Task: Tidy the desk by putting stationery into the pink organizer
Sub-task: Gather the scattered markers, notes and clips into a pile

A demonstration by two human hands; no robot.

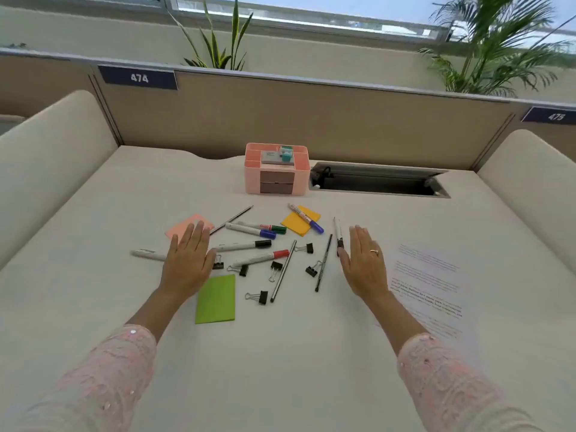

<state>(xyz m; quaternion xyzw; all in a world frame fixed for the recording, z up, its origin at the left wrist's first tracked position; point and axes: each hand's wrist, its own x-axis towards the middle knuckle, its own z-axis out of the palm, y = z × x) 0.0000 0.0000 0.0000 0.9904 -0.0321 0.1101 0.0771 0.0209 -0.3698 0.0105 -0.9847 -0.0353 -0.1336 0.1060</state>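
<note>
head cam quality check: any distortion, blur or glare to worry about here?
Head view: strong wide-angle distortion, the partition and desk edges bow. Lighting is soft and even, with only faint shadows under the left hand and right hand. The windows at the top are bright, near blown out. The printed sheet is too soft to read; the sleeves at the bottom corners look smeared.

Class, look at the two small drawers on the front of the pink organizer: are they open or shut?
Shut. Both drawers sit flush with the front of the pink organizer, neither pulled out.
</note>
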